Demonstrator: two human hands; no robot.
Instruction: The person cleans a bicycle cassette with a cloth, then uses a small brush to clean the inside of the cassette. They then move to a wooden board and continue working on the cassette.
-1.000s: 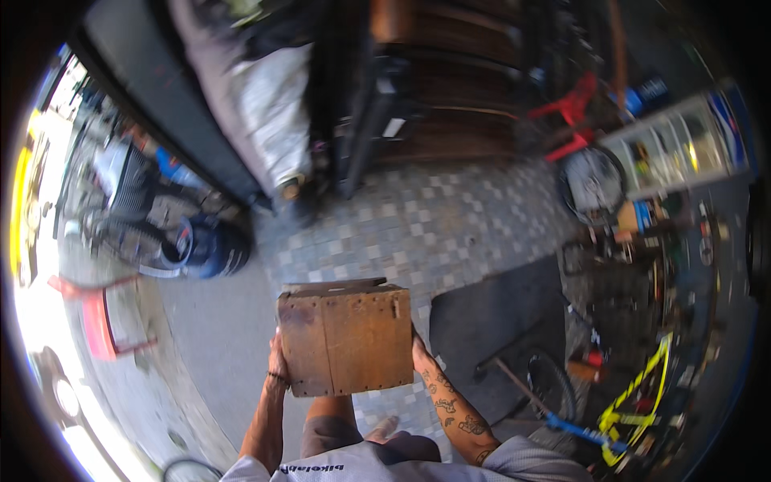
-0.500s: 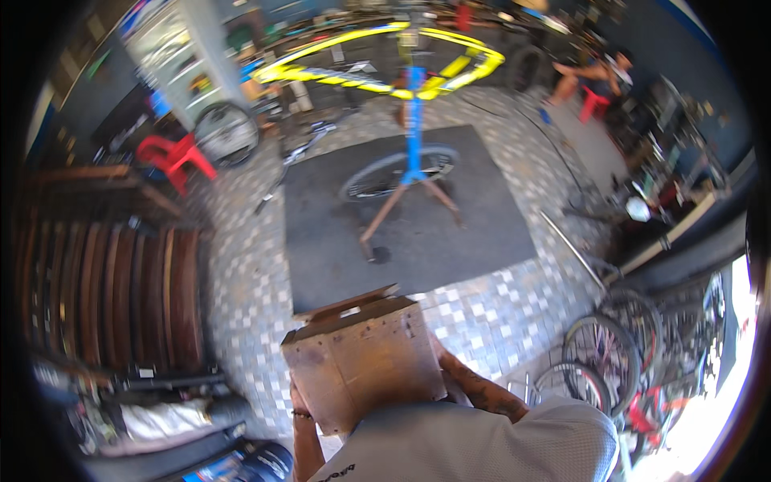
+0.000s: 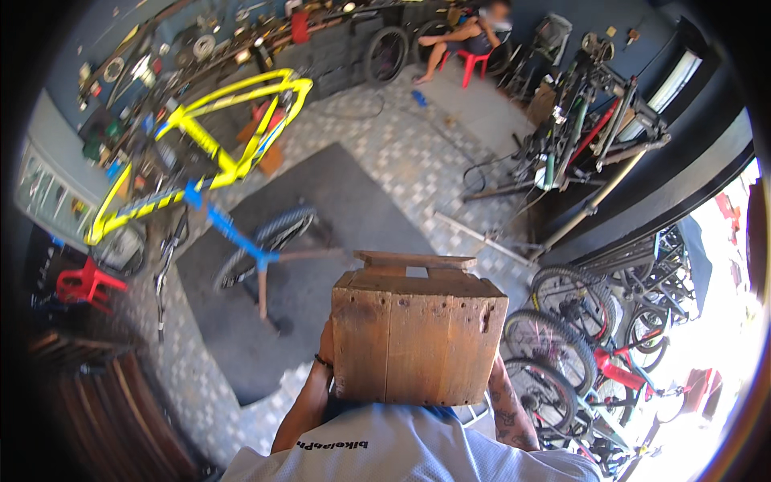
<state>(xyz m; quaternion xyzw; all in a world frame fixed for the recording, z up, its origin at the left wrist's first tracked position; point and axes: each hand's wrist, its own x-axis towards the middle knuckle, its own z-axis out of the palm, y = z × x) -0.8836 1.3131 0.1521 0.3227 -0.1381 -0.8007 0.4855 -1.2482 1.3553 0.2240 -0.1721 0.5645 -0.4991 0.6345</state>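
Observation:
A brown wooden box, made of planks with nail holes along its edge, is held up against my body. A narrower board with a gap under it runs along its far side. My left hand grips the box's left side; a dark bracelet circles that wrist. On the opposite side, my right hand is mostly behind the box, with the tattooed forearm leading up to it. The fingers of both hands are largely hidden by the wood.
A yellow bike frame hangs on a blue repair stand over a dark mat. Several bicycles crowd the right side. At the back, a person sits on a red stool. Stacked brown wood lies left.
My view has swung to the right, so the stand, yellow frame and mat now appear further left. The box has come round with me, still between both hands, and sits straighter in view.

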